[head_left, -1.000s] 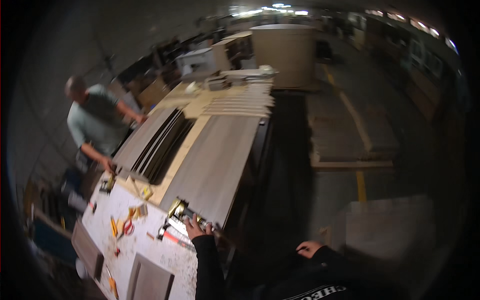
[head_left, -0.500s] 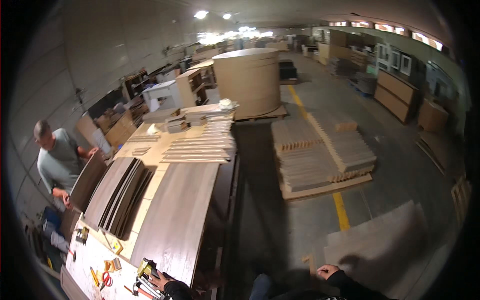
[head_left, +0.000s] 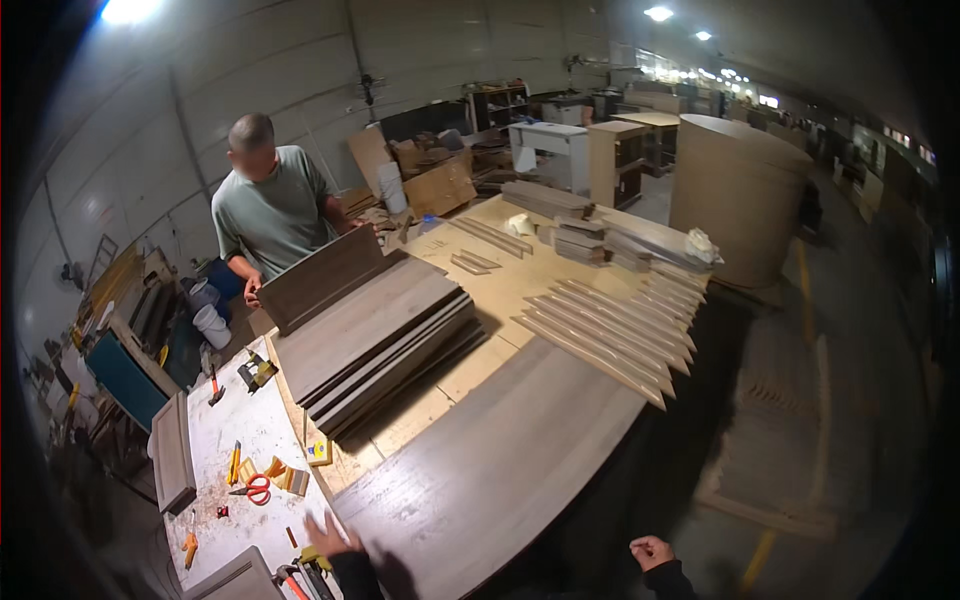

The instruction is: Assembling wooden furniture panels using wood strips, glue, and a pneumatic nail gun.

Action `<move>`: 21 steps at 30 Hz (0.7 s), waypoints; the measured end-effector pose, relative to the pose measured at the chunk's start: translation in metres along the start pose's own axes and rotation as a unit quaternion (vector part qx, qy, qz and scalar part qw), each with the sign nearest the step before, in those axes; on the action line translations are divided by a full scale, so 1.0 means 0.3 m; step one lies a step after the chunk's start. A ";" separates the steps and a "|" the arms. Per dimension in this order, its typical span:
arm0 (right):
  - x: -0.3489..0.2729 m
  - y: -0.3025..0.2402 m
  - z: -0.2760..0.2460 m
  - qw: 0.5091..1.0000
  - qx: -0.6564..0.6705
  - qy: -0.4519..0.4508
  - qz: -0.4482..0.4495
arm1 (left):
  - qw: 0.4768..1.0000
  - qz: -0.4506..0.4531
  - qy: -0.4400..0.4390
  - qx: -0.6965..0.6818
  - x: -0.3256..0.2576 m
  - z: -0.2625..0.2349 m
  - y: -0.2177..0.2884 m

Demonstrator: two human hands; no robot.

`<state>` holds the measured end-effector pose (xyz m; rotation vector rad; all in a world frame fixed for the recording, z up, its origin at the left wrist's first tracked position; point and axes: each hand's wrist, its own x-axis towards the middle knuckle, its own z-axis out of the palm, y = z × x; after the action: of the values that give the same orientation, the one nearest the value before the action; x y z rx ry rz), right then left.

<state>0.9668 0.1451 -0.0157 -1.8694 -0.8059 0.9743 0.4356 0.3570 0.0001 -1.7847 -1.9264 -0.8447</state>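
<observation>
Fingers of the left hand [head_left: 325,535] are spread flat beside the large board [head_left: 490,480] — the right hand [head_left: 652,551] is curled, empty; both edges should be gripped evenly.

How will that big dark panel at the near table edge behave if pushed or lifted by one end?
The large dark panel is broad, thin and flat, so it would probably slide rather than tip. Its size suggests weight and some flex if lifted at one end. It reaches the table edge, so a sideways shove might overhang it.

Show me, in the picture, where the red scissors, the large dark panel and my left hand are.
red scissors [head_left: 256,487], head view, on the handles.
large dark panel [head_left: 490,480], head view, on its bare top.
left hand [head_left: 327,533], head view, on its back.
</observation>
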 end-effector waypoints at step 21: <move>0.643 -0.536 0.001 0.979 -0.002 -0.032 -0.199 | 0.989 -0.006 -0.115 0.089 1.052 0.685 0.421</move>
<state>1.0365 0.3713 0.0684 -1.5993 -1.1677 0.7797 0.5469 0.7318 0.0711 -1.8305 -2.0825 -0.4675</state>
